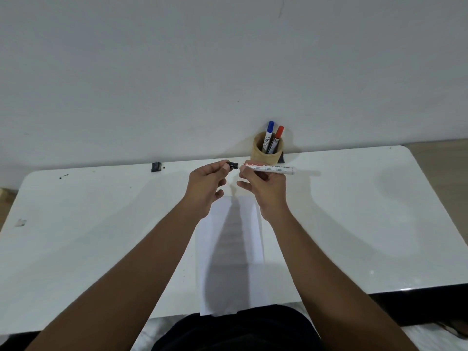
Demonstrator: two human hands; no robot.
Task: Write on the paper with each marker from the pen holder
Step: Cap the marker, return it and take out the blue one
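A person sits at a white table (354, 224), both bare arms reaching forward over it. The right hand (266, 188) pinches a white marker (268, 168) near its writing end, holding it level above the table with its tail pointing toward 3 o'clock. The left hand (206, 184) grips a small black cap (233, 165) between fingertips, just at the marker's tip, toward 9 o'clock of it; whether cap and marker touch is not clear. The two hands sit close together with a narrow gap between them.

A sheet of white paper (229, 262) lies flat on the table below the hands, toward 6 o'clock, running to the near edge, partly shaded by the arms.

At 12 o'clock from the hands, against the wall, stands a round tan pen holder (266, 153) holding two upright markers: a blue-capped marker (269, 134) and a red-capped marker (277, 138). A small dark object (156, 166) rests on the table's far edge toward 10 o'clock.
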